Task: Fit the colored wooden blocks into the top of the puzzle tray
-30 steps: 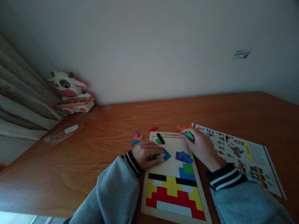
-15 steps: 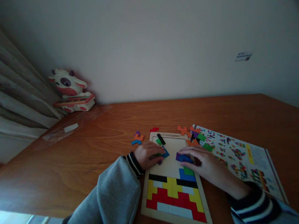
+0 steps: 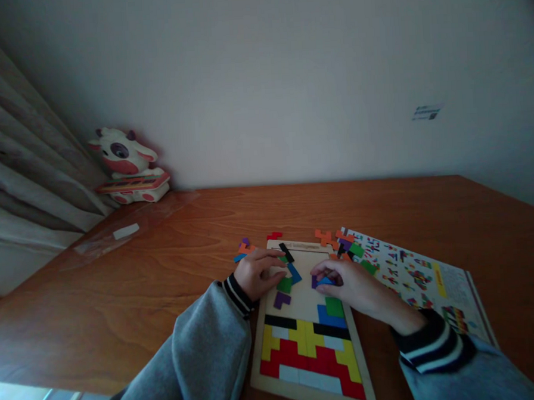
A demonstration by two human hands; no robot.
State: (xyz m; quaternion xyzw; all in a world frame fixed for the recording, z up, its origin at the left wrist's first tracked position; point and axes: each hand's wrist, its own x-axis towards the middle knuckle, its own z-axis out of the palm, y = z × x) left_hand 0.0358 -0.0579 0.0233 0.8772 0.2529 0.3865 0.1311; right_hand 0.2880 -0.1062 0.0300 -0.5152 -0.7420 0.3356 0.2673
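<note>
A wooden puzzle board (image 3: pixel 267 370) lies on the table, its near half filled with fitted red, yellow, white and black pieces. My left hand (image 3: pixel 258 274) is over its left edge, fingers apart and holding nothing. Close by are a loose green piece (image 3: pixel 284 285), a purple piece (image 3: pixel 282 300), a blue piece (image 3: pixel 294 274) and a black strip (image 3: pixel 287 252). On the right side of the board, my right hand (image 3: pixel 349 279) pinches a blue puzzle piece (image 3: pixel 325 280). Another purple piece (image 3: pixel 315 281) shows at its fingertips; whether that is also gripped I cannot tell.
Orange pieces (image 3: pixel 326 238) and several others lie beyond the board's far right corner, partly on a printed pattern sheet (image 3: pixel 450 283). More loose pieces (image 3: pixel 245 247) are to the left, a red one (image 3: pixel 274 236) behind. A cow toy (image 3: pixel 131 165) stands at the back left.
My left hand has lifted and drawn back a little, uncovering the green and purple pieces. The fingers of my right hand have curled further round the blue piece. The view has tilted slightly.
</note>
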